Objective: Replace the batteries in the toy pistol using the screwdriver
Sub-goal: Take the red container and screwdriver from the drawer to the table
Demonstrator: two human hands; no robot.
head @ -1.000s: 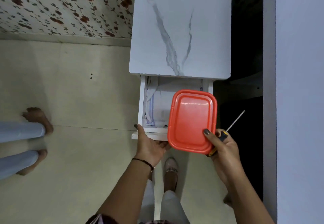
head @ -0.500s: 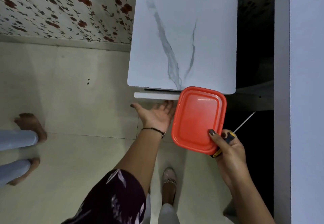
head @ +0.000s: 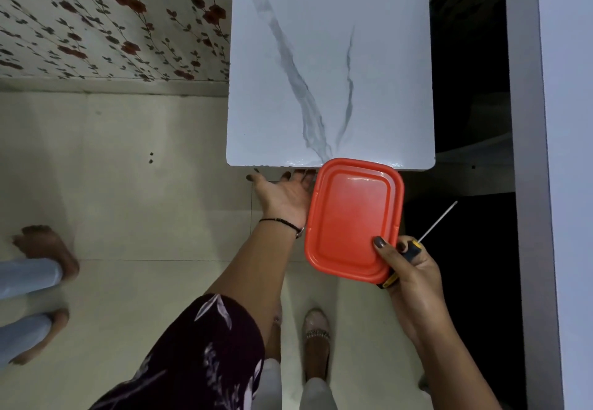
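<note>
My right hand (head: 414, 268) grips an orange lidded plastic box (head: 353, 217) together with a screwdriver (head: 426, 236). The screwdriver has a black and yellow handle, and its thin metal shaft points up and right. The box hangs in the air just in front of a white marble-topped cabinet (head: 330, 69). My left hand (head: 282, 194) presses flat, fingers straight, against the cabinet's front under the top edge. The drawer is pushed in and hidden. No toy pistol or batteries are visible.
Another person's bare feet (head: 48, 249) and pale trouser legs stand at the left on the tiled floor. A flowered wall runs behind the cabinet. A grey wall edge (head: 529, 185) rises at the right beside a dark gap. My own feet are below.
The drawer was open with cloth inside one second ago; my left hand has pushed it shut. My right hand kept the box and screwdriver, shifting slightly.
</note>
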